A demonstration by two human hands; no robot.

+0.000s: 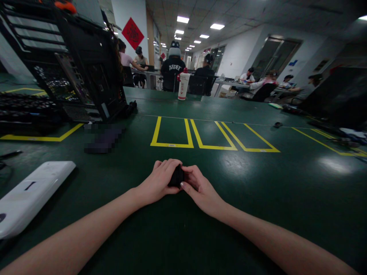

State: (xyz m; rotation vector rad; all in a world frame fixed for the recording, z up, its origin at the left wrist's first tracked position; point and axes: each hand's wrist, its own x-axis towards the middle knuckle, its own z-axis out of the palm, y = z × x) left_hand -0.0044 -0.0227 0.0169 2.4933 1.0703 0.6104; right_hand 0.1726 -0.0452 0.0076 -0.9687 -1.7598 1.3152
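Between my two hands is a small black box-like object (176, 176), near the middle of the green table (183, 236). My left hand (159, 177) wraps round its left side, with the thumb low and the fingers over the top. At its right edge, the fingertips and thumb of my right hand (200, 187) grip the rim. Part of the object is covered by my fingers, and its exact kind cannot be made out.
An open black computer case (86, 68) stands at the left. In front of it are a blurred dark item (104, 140) and a white device (37, 191). Yellow tape outlines (172, 145) mark the table beyond my hands. A white cup (183, 87) stands farther back; several people sit beyond.
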